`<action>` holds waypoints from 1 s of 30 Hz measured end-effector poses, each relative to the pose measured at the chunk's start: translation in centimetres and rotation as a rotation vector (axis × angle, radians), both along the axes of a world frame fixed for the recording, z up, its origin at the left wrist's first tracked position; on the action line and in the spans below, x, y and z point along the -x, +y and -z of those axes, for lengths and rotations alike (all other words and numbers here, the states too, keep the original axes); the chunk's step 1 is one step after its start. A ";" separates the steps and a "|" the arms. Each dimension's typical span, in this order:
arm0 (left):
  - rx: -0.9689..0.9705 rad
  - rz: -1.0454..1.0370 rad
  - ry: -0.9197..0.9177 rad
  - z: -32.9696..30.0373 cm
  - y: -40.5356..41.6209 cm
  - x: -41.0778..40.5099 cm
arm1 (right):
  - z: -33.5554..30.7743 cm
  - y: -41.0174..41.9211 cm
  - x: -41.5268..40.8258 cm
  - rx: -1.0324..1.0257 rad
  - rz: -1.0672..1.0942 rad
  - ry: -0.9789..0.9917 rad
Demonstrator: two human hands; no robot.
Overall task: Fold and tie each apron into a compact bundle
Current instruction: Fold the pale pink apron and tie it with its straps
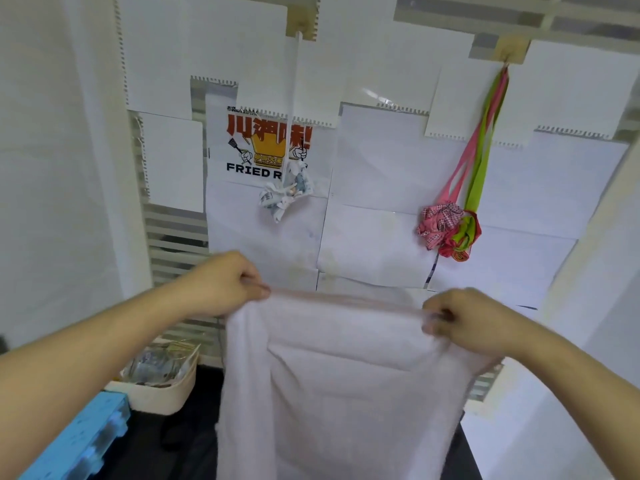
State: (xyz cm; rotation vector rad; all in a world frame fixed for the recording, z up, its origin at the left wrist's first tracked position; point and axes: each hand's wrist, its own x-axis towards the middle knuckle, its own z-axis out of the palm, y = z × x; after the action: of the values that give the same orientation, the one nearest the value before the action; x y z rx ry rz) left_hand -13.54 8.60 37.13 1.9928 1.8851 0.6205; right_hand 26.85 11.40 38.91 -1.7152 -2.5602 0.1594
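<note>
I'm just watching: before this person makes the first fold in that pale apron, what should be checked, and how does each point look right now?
1. Left hand pinches the top edge: ok.
2. Right hand pinches the other end: ok.
3. Pale apron top edge stretched straight: ok.
4. Cloth hangs flat: not ok, vertical creases.
5. Ties free: cannot tell.
6. Earlier bundles, white bundle and pink-green bundle, hang clear behind: ok.

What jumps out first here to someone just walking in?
A pale pink apron stretched by its top edge between the left hand and right hand, low and centre. On the wall behind hang tied bundles: a white one centre, a pink-and-green one right.
</note>
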 end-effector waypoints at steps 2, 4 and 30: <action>-0.197 -0.055 -0.012 -3.1 -0.8 -0.5 | -2.3 -0.5 0.3 -0.273 0.049 0.017; -0.609 -0.135 -0.055 -5.2 -2.2 -1.8 | -4.0 -1.5 0.6 -0.734 0.121 0.158; 0.654 0.527 -0.338 2.8 -3.1 -0.2 | -0.2 -6.3 -7.9 0.644 0.219 0.105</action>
State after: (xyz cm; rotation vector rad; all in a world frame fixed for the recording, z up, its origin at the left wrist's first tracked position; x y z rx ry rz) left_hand -13.34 5.52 34.28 1.6926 1.0942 0.1414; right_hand 34.76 5.08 39.07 -2.0782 -2.3640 1.1297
